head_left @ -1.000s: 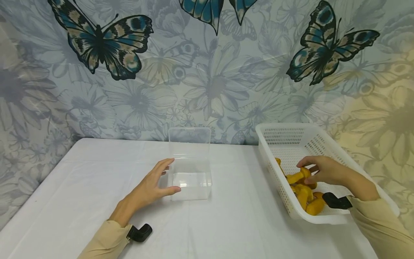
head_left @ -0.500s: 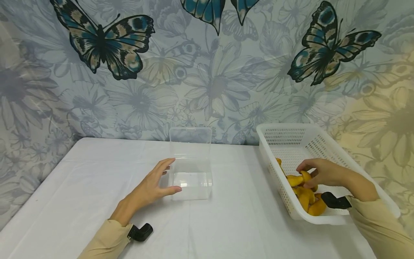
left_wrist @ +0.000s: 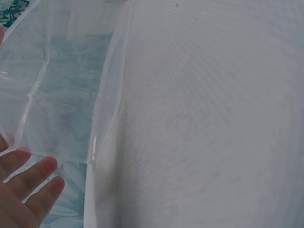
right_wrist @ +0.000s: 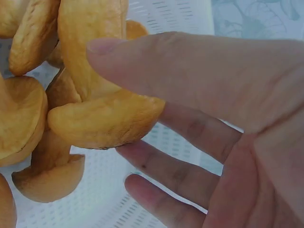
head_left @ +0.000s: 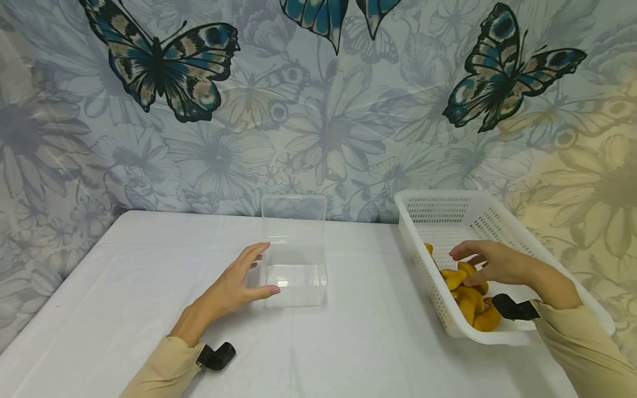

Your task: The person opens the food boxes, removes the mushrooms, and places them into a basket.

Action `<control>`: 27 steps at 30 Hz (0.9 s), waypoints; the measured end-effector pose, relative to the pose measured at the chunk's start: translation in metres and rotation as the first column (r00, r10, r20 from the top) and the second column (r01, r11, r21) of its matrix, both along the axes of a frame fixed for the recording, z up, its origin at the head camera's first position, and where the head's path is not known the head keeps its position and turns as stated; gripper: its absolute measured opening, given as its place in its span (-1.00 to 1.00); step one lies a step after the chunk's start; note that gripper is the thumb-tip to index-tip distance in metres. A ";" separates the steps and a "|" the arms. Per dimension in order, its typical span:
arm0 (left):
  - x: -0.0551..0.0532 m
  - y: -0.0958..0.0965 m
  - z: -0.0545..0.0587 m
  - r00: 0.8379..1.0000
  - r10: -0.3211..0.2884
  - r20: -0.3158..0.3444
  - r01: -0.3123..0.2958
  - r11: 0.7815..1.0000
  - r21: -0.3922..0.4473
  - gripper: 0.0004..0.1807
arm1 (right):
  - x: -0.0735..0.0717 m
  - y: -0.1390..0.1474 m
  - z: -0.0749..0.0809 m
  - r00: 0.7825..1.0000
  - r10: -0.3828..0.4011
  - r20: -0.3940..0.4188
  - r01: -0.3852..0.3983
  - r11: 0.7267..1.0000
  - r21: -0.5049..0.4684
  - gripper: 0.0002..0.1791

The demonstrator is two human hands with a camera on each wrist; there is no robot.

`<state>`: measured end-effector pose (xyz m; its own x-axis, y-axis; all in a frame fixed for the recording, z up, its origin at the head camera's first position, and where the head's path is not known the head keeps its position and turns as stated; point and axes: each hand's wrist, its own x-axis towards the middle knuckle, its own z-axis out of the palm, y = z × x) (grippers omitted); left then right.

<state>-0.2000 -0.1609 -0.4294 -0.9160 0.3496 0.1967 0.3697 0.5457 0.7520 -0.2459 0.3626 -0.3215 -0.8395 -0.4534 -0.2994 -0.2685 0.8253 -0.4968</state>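
Observation:
My left hand point(head_left: 226, 287) is spread beside a clear plastic box point(head_left: 298, 276) on the white table. Its fingers and thumb reach the box's left side; actual contact is unclear. The box's clear lid point(head_left: 293, 215) stands raised at the back. In the left wrist view, fingertips point(left_wrist: 46, 165) show near the clear plastic wall. My right hand point(head_left: 502, 268) is inside a white basket, over yellow-brown mushrooms point(head_left: 468, 301). In the right wrist view, the thumb point(right_wrist: 123, 59) lies across one mushroom point(right_wrist: 104, 121), while the other fingers extend loosely behind and below its cap.
The white perforated basket point(head_left: 413, 243) stands on the right part of the table, with several mushrooms along its left side. A white cloth point(head_left: 164, 265) covers the table. Behind it hangs a butterfly-patterned backdrop point(head_left: 333, 132).
My right hand has shifted slightly left over the mushrooms and its fingers have spread a little. The mushroom beneath it has turned slightly. My left hand and the box stay put.

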 end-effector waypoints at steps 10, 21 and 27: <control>0.000 0.000 0.001 1.000 0.013 0.024 -0.013 1.000 -0.021 0.02 | 0.001 -0.011 0.007 0.994 0.026 -0.109 -0.024 0.999 0.023 -0.43; 0.004 -0.001 0.008 0.998 0.025 0.054 -0.020 0.995 -0.095 -0.03 | 0.007 -0.053 0.020 0.936 0.060 -0.346 -0.031 0.995 0.091 -0.57; 0.004 -0.008 0.011 0.999 0.046 -0.015 -0.047 0.996 -0.080 -0.18 | 0.006 -0.080 0.028 0.897 0.055 -0.439 -0.033 0.998 0.058 -0.56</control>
<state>-0.1962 -0.1684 -0.4186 -0.9293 0.3216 0.1818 0.3520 0.6211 0.7003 -0.2403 0.2825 -0.2932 -0.8700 -0.4875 0.0741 -0.4873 0.8274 -0.2793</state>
